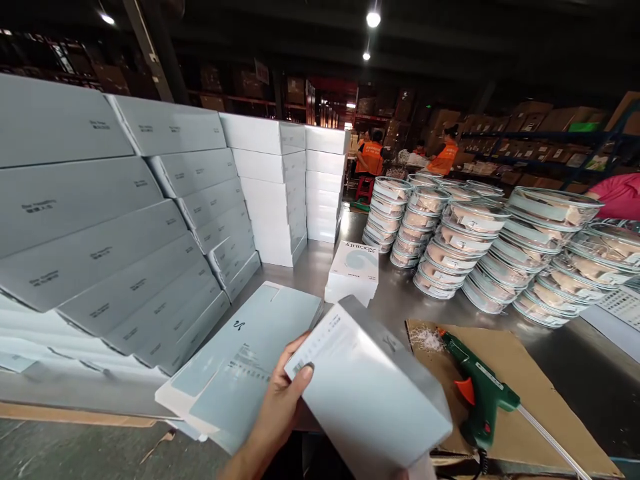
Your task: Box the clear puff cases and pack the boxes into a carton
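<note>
My left hand point(287, 393) grips one end of a pale blue carton point(370, 380), thumb on its face and fingers behind. The carton is tilted, with a grey side turned up to the right. Just a fingertip of my right hand point(401, 475) shows at the carton's lower edge, against it; the rest is out of frame. Left of the carton lies a flattened pale blue carton blank point(250, 360) with a printed logo. A small stack of white printed booklets or cards point(354, 267) sits beyond it.
Stacked pale blue boxes point(195, 180) wall off the left. Several piles of round clear-lidded containers point(465, 233) stand on the right of the metal table point(385, 307). A green glue gun point(480, 380) lies on cardboard point(530, 360). People in orange vests point(371, 157) are behind.
</note>
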`<state>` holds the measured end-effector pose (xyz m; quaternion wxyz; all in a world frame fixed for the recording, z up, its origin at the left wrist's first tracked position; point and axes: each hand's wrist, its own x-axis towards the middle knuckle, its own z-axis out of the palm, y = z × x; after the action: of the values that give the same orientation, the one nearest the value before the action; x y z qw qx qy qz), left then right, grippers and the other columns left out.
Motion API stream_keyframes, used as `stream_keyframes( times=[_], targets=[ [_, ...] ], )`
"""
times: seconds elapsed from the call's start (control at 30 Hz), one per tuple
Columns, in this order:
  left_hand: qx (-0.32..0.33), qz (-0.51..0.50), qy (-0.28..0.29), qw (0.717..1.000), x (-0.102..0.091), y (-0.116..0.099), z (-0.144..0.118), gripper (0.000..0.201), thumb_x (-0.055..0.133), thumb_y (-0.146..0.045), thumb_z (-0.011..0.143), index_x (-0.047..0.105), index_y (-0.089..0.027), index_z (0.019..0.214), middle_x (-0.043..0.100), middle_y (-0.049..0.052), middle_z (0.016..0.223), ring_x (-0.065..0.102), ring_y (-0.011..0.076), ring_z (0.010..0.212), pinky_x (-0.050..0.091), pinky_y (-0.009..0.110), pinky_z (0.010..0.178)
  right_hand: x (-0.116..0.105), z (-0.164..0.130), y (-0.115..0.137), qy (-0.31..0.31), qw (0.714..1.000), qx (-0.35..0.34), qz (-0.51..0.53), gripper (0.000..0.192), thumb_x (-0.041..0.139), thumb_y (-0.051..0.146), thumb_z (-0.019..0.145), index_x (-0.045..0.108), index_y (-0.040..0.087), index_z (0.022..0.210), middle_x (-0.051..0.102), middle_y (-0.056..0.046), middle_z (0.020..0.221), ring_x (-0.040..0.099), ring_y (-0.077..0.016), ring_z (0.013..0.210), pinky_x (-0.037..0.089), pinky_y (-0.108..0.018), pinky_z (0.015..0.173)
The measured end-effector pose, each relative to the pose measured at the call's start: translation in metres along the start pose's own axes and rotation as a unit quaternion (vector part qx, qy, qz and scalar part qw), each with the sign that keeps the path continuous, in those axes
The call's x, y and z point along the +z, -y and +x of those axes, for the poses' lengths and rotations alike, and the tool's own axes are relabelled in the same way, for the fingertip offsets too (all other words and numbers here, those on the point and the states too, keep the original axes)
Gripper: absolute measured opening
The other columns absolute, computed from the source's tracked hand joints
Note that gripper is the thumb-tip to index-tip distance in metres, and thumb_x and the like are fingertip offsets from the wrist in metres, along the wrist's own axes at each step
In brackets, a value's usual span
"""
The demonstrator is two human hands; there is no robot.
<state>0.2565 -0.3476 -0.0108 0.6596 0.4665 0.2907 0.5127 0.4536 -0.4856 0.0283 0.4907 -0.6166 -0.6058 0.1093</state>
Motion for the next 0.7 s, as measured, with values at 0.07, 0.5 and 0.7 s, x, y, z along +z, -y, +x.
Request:
stream_keyframes(
  times=[0.07,0.5,0.7],
  targets=[
    [0.062,0.114,0.012,0.992,-0.004,-0.009,0.007,0.067,0.066,-0.061,0.091,0.047,-0.026,0.145,0.060,0.014,0.149,0.062,0.0309,0.133,0.056,0.042,0.104,-0.008,0.021,0.015,-0.024,1.000,-0.006,-0.002,0.060,0.079,0.053,0.082,0.070,0.016,0.129,0.079,-0.013,0.111,0.075,-0.0312,0.098,0.065,-0.036,0.076],
    [-0.097,0.690,-0.115,0.708,-0.132,-0.027,0.102,0.058,0.066,-0.055,0.085,0.068,-0.006,0.115,0.071,0.025,0.120,0.068,0.0401,0.115,0.054,0.055,0.095,0.021,0.269,0.010,0.108,0.897,-0.058,-0.425,0.072,0.090,0.007,0.065,0.066,0.011,0.133,0.055,-0.020,0.154,0.045,-0.0498,0.144,0.045,-0.064,0.113],
    [-0.092,0.743,-0.129,0.650,-0.121,-0.043,0.085,0.043,0.054,-0.043,0.100,0.065,-0.007,0.120,0.068,0.021,0.125,0.066,0.0337,0.119,0.052,0.041,0.097,0.009,0.198,0.034,0.047,0.894,-0.144,-0.421,0.051,0.073,0.028,0.089,0.060,0.013,0.136,0.060,-0.019,0.148,0.053,-0.0380,0.137,0.046,-0.055,0.112]
  ],
)
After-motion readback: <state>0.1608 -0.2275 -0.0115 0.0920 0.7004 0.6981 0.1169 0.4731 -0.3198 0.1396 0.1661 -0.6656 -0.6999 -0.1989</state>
